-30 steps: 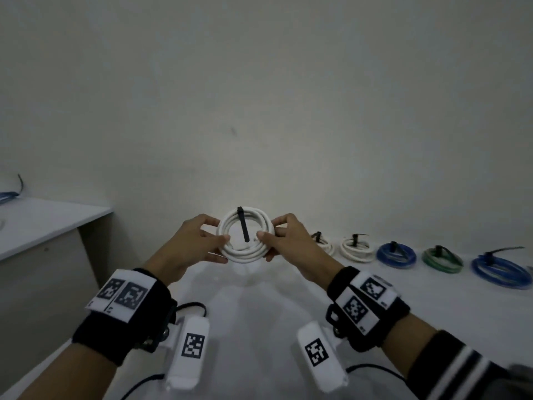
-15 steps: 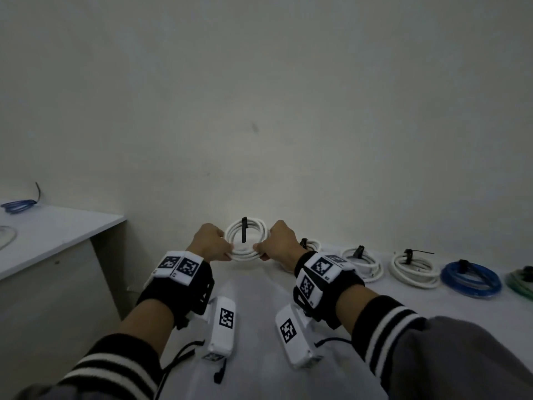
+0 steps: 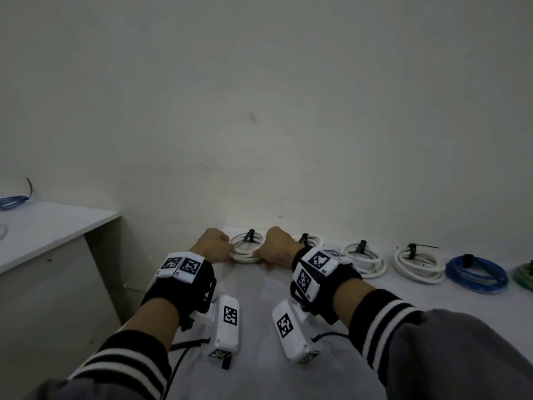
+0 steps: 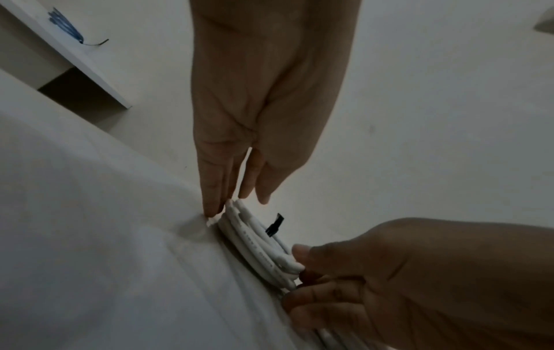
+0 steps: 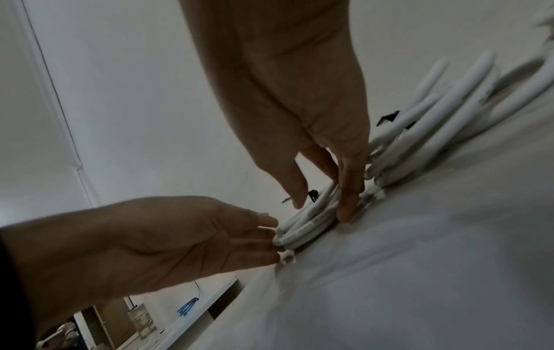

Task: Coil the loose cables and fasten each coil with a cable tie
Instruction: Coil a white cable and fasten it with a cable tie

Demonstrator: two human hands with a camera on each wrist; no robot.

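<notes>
1. Coil of white round cable (image 3: 247,249) lies flat on white table (image 3: 259,370), at far edge just beside wall (image 3: 259,111); ring's flat face up, no clear long axis.
2. Black cable tie (image 3: 249,235) wraps coil's far side; its tail stands up, tilted slightly right in head view.
3. Left hand (image 3: 212,245) at coil's left rim, right hand (image 3: 275,246) at right rim, hands apart with coil between them.
4. Left wrist view: left fingers (image 4: 214,189) straight, tips touching coil rim and table. Right wrist view: right fingers (image 5: 347,194) straight against coil's outer side, thumb over the top, not curled round it.
5. Cut cable end (image 5: 288,257) sticks out at coil's near-left side.
6. Right of it, in a row along the wall: white tied coil (image 3: 313,241) just beside right hand, two more white coils (image 3: 366,259) (image 3: 419,262), blue coil (image 3: 476,274), green coil (image 3: 523,274) at frame edge.
7. Table's left edge near left hand; gap, then white side desk (image 3: 52,226) with blue cable (image 3: 13,202).
8. Open table surface toward person.
</notes>
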